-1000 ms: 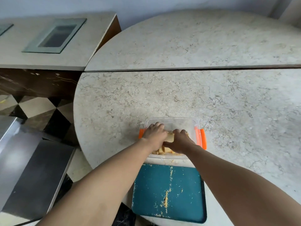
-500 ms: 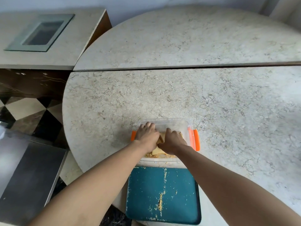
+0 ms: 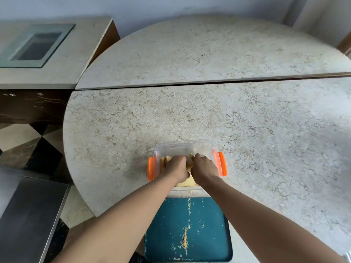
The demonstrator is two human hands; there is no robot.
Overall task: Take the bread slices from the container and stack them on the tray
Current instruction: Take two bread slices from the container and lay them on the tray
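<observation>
A clear plastic container (image 3: 182, 146) with orange side clips sits on the round stone table. Pale yellow bread slices (image 3: 185, 184) lie inside it, mostly hidden under my hands. My left hand (image 3: 175, 168) and my right hand (image 3: 204, 168) are both down in the container, side by side, fingers curled around the bread slices. Just in front of the container, nearer to me, lies a teal tray (image 3: 209, 234) with only scattered crumbs on it.
The round stone table (image 3: 266, 130) stretches far and right of the container. A second raised stone slab (image 3: 209, 50) sits behind it. A counter with a glass inset (image 3: 36, 46) is far left; a metal surface (image 3: 28, 215) is near left, below table height.
Both hands have stayed in the container on the bread, shifting slightly closer together. The camera has drifted a little, so the scene sits differently in view.
</observation>
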